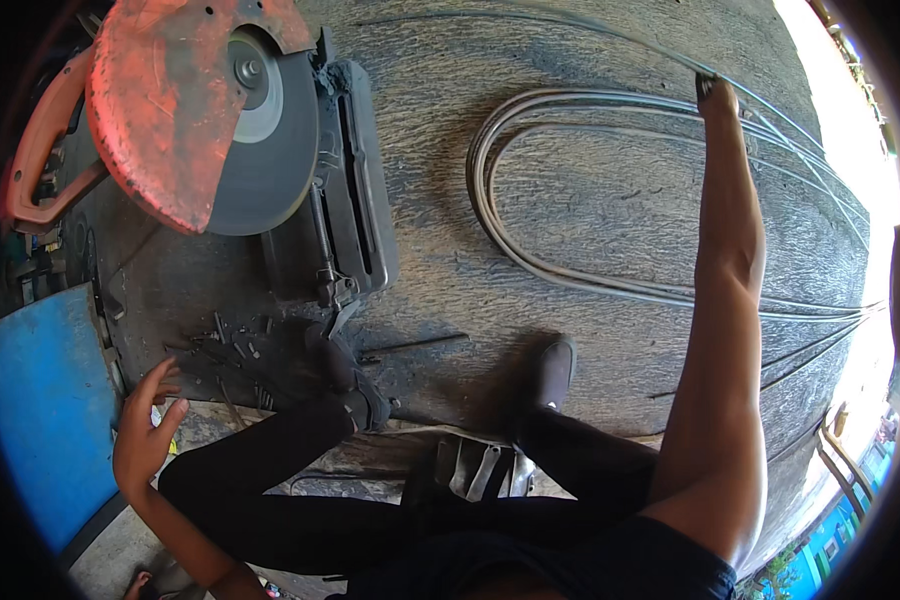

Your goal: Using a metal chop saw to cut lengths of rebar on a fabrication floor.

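My right hand (715, 97) reaches far out at the upper right, its fingers closed round a long thin metal rod (635, 40). The rod runs from the top middle toward the right edge. Just below that hand lies a bundle of bent metal rods (482, 175), curved into a long U on the floor. My left hand (142, 435) is held above my left knee with the fingers apart and nothing in it. Upper left stands a cut-off saw with a scuffed orange guard (160, 110), a grey cutting disc (270, 170) and a dark metal base (370, 200).
A blue panel (45, 385) stands at the far left. Small bolts and metal scraps (235, 345) lie near the saw's base. A short dark rod (415, 345) lies between my shoes (553, 370). The rough floor (590, 220) stretches right into bright light.
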`<state>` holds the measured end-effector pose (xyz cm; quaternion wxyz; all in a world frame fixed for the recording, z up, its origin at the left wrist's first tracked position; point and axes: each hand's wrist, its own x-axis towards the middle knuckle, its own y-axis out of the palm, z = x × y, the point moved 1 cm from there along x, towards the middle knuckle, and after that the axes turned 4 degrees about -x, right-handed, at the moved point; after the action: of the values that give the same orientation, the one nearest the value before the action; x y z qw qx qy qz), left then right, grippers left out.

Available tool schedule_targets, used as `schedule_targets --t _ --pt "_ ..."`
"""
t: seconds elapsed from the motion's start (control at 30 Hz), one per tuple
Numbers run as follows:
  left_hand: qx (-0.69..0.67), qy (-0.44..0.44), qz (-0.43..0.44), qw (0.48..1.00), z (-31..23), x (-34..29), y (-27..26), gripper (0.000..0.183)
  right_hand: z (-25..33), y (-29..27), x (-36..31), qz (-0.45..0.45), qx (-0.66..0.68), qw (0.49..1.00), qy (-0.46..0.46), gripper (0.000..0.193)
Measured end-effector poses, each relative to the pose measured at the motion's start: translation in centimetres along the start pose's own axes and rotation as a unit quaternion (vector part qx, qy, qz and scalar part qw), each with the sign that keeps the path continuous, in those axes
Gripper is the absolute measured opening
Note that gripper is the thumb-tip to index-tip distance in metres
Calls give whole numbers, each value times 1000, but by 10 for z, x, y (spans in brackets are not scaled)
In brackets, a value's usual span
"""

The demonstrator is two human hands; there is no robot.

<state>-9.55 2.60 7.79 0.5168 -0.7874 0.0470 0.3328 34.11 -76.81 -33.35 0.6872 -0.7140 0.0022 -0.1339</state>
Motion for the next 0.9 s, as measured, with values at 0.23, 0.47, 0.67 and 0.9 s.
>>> schedule_targets --t 0.23,0.47,0.67,0.9 --pt "-14 -10 -17 1000 -4 2 0 57 131 -39 12 288 777 546 123 39" --pt "-23 41 15 999 -5 -24 6 56 182 15 -192 296 551 745 233 23" --pt "-20 117 0 993 -12 -42 5 55 224 -4 -343 278 310 896 153 43" --pt "-12 150 -2 989 -10 -56 6 54 278 -57 -406 301 328 892 83 39"
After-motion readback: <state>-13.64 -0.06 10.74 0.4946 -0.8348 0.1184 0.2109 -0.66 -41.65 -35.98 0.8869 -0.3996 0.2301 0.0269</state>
